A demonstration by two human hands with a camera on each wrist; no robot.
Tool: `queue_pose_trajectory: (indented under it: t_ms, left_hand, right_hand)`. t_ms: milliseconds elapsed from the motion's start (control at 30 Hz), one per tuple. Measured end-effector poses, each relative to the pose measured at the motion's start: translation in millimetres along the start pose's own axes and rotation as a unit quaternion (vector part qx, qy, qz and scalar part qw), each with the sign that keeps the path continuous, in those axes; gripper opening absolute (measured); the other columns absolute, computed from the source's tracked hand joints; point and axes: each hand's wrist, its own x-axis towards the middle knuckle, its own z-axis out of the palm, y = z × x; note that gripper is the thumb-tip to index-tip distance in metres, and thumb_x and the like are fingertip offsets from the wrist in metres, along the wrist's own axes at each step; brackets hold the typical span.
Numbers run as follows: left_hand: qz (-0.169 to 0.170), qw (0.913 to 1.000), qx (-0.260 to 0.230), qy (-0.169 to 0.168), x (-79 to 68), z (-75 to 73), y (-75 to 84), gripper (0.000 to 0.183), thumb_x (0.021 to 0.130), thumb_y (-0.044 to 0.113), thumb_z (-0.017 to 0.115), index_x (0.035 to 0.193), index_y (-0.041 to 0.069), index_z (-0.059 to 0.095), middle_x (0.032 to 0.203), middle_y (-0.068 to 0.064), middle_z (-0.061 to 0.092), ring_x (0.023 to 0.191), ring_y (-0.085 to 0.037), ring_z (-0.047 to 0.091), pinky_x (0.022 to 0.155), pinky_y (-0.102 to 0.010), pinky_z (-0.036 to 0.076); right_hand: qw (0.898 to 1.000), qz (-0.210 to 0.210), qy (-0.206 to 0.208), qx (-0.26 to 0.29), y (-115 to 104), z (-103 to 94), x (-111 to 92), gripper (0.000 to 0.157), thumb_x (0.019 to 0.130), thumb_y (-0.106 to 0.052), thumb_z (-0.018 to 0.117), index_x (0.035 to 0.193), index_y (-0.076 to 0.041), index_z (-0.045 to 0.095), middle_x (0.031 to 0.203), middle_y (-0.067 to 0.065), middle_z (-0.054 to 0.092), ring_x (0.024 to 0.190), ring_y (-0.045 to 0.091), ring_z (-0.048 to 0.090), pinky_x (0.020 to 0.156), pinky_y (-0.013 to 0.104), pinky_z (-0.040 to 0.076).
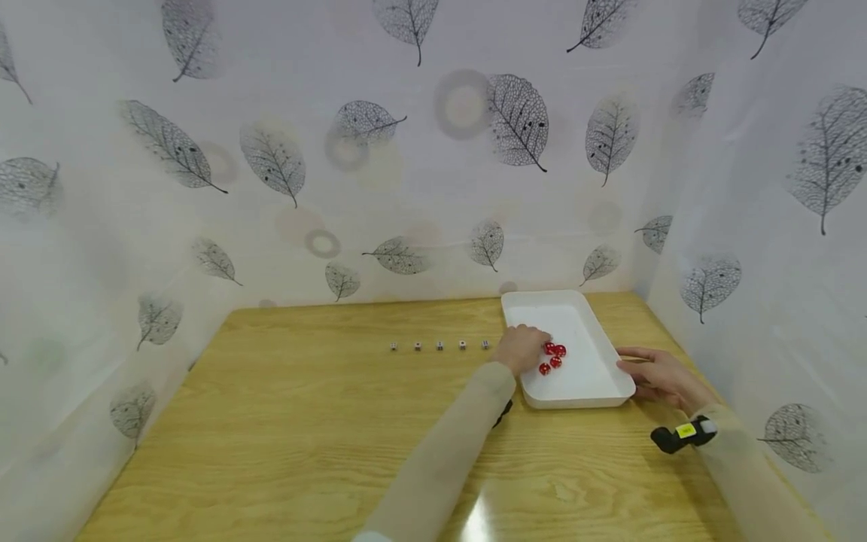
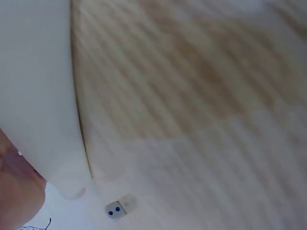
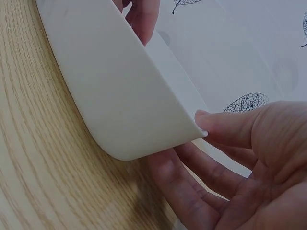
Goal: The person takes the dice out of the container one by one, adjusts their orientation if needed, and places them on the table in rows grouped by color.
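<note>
Red dice (image 1: pixel 552 357) in white tray (image 1: pixel 591 380), left hand (image 1: pixel 520 348) grip unclear, right hand (image 1: pixel 660 376) steadying rim, fingers relaxed.

A tray (image 1: pixel 588 380) sat on the tabletop (image 1: pixel 305 421) toward two o'clock, with four dice (image 1: pixel 552 358) lying in it near its nine o'clock side. Five more dice (image 1: pixel 439 345) stood in a row on the tabletop at nine o'clock of the tray. The left hand (image 1: pixel 520 348) reached over the tray's nine o'clock rim beside the dice inside, while the right hand (image 1: pixel 660 376) touched its three o'clock rim.
</note>
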Motion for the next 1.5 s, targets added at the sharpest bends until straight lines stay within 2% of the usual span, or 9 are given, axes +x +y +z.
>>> queue_pose_trajectory:
  t_ms: [167,333,500,667,800,900,1167,1300,1500]
  left_hand:
    - [-0.013,0.9992,-0.031,0.023,-1.8,1.2,-3.9,0.034,0.098,0.017,0.058,0.128,0.032,0.065,0.122,0.014,0.068,0.108,-0.007,0.065,0.099,-0.027,0.049]
    - [-0.025,0.9984,-0.049,0.012,-5.3,-1.1,-3.4,0.026,0.096,0.019,0.063,0.119,0.028,0.07,0.112,0.013,0.071,0.102,-0.006,0.066,0.096,-0.026,0.049]
    - [-0.022,0.9987,-0.042,0.019,-3.7,0.5,-1.6,0.02,0.095,0.021,0.065,0.112,0.026,0.072,0.104,0.012,0.072,0.096,-0.005,0.065,0.093,-0.024,0.05]
    - [-0.017,0.9972,-0.069,0.024,-3.0,-2.5,-3.7,0.009,0.093,0.019,0.066,0.101,0.021,0.072,0.094,0.009,0.07,0.084,-0.005,0.062,0.079,-0.019,0.051]
    - [-0.005,0.9958,-0.083,0.039,-4.1,-5.4,-7.0,0.003,0.092,0.02,0.068,0.093,0.018,0.068,0.085,0.007,0.064,0.075,-0.005,0.055,0.067,-0.016,0.047]
    - [0.001,0.9941,-0.09,0.061,-6.1,-8.1,-10.8,0.007,0.089,0.021,0.07,0.094,0.017,0.067,0.086,0.007,0.064,0.075,-0.005,0.054,0.066,-0.015,0.045]
    - [0.02,0.9806,-0.168,0.1,-19.9,-17.6,-22.4,0.015,0.085,0.015,0.073,0.1,0.014,0.07,0.09,0.005,0.067,0.075,-0.003,0.055,0.062,-0.01,0.042]
    - [0.023,0.9766,-0.182,0.113,-30.3,-24.8,-28.7,0.013,0.086,0.016,0.073,0.098,0.015,0.069,0.086,0.007,0.065,0.073,-0.003,0.053,0.061,-0.011,0.042]
    - [0.017,0.9691,-0.218,0.114,-42.0,-28.1,-37.2,0.019,0.086,0.015,0.072,0.105,0.011,0.072,0.091,0.007,0.068,0.079,-0.002,0.055,0.07,-0.012,0.045]
  right_hand:
    - [1.0,-0.001,0.001,-0.005,-3.2,1.7,0.7,0.069,0.099,-0.026,0.057,0.153,0.0,0.023,0.102,-0.003,0.067,0.086,0.01,0.066,0.075,0.032,0.057]
    - [1.0,-0.002,-0.008,0.003,1.7,1.5,2.5,0.07,0.099,-0.027,0.058,0.153,0.001,0.023,0.1,-0.006,0.067,0.086,0.01,0.067,0.075,0.032,0.058]
    - [1.0,-0.016,-0.017,0.011,3.7,0.5,0.3,0.071,0.1,-0.026,0.057,0.154,0.001,0.021,0.101,-0.007,0.066,0.087,0.01,0.067,0.076,0.031,0.058]
    - [1.0,-0.019,-0.018,-0.002,1.8,-0.4,-1.6,0.073,0.099,-0.027,0.057,0.153,0.003,0.019,0.108,-0.002,0.065,0.089,0.01,0.066,0.076,0.032,0.058]
    - [1.0,-0.012,-0.013,-0.012,1.9,-1.5,-2.3,0.072,0.099,-0.026,0.057,0.153,0.004,0.019,0.107,-0.001,0.065,0.088,0.01,0.065,0.075,0.032,0.057]
    - [1.0,-0.01,-0.014,-0.013,2.2,-1.9,-1.3,0.073,0.099,-0.027,0.057,0.153,0.004,0.019,0.107,0.0,0.065,0.088,0.011,0.065,0.076,0.032,0.057]
    - [1.0,-0.013,-0.021,-0.009,0.2,-2.0,0.8,0.074,0.099,-0.029,0.058,0.153,0.004,0.019,0.106,-0.003,0.065,0.088,0.01,0.066,0.076,0.033,0.058]
    - [1.0,-0.009,-0.016,-0.009,0.1,-1.7,2.2,0.073,0.099,-0.027,0.057,0.153,0.004,0.019,0.102,-0.006,0.066,0.086,0.009,0.066,0.075,0.033,0.057]
    - [1.0,-0.002,-0.015,-0.013,0.2,-1.6,1.8,0.073,0.099,-0.027,0.058,0.153,0.004,0.019,0.103,-0.003,0.067,0.086,0.009,0.066,0.075,0.033,0.057]
